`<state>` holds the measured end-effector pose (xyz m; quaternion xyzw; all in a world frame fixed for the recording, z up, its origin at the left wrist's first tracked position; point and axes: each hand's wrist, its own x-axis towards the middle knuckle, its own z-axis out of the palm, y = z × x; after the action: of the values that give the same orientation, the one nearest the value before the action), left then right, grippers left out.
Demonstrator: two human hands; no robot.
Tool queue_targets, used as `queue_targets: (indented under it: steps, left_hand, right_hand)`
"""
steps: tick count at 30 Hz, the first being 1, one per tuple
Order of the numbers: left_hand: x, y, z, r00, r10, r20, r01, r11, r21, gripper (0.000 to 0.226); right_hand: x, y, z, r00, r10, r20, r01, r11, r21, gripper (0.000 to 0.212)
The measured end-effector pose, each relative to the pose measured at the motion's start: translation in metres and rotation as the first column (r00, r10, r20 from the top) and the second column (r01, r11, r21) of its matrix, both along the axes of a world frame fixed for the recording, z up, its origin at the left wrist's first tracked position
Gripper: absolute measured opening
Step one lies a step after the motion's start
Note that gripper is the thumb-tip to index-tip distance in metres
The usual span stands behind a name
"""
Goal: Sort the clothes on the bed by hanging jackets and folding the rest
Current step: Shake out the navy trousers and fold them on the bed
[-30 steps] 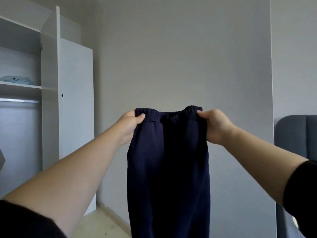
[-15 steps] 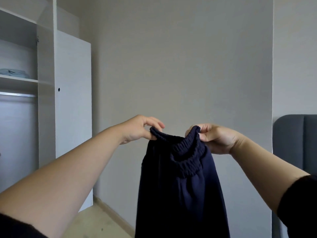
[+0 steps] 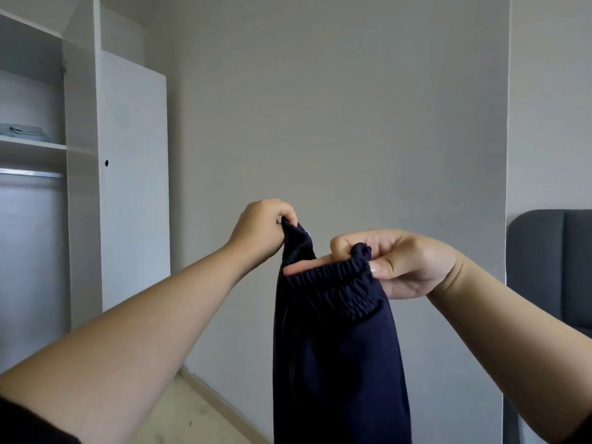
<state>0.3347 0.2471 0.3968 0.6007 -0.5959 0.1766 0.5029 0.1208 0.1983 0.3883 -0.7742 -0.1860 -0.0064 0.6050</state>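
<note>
White wardrobe point(image 3: 131, 187) fills the left of the frame, with a folded pale-blue garment point(image 3: 22, 131) on its shelf above a metal rail point(image 3: 32, 173). Your left hand point(image 3: 261, 232) pinches one end of the waistband, fingers point(image 3: 286, 216) clamped on the cloth. The navy trousers point(image 3: 336, 347) hang mid-air at centre. Your right hand point(image 3: 400, 264) grips the bunched waistband's other end, thumb and curled fingers closed on it. A dark grey headboard point(image 3: 551, 270) stands far right.

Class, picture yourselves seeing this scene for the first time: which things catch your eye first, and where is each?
Centre frame, dark navy trousers hang by their elastic waistband, pinched by the left hand and gripped by the right hand. At far left an open white wardrobe holds a folded pale-blue cloth on its shelf.
</note>
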Motion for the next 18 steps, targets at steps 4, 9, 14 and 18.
queue_targets:
  steps: [4, 9, 14, 18]
  left_hand:
    - [0.001, 0.003, -0.009, 0.923, -0.207, -0.324, 0.168, 0.975, -0.144, 0.039]
    - [-0.005, 0.007, -0.006, 0.854, -0.369, -0.366, 0.378, 0.924, -0.049, 0.043]
    - [-0.028, 0.010, -0.002, 0.913, -0.388, -0.127, 0.404, 0.905, 0.134, 0.045]
    - [-0.023, 0.022, 0.006, 0.945, -0.266, 0.190, 0.182, 0.912, 0.367, 0.048]
  right_hand:
    - [-0.011, -0.015, 0.001, 0.974, -0.218, 0.056, 0.211, 0.972, 0.105, 0.014]
    - [-0.001, -0.040, -0.013, 0.769, -0.624, 0.137, 0.610, 0.781, 0.134, 0.033]
    - [0.010, -0.040, -0.023, 0.894, -0.442, 0.065, 0.434, 0.894, 0.109, 0.027]
    - [0.018, -0.048, -0.032, 0.795, -0.604, 0.050, 0.585, 0.787, 0.195, 0.028]
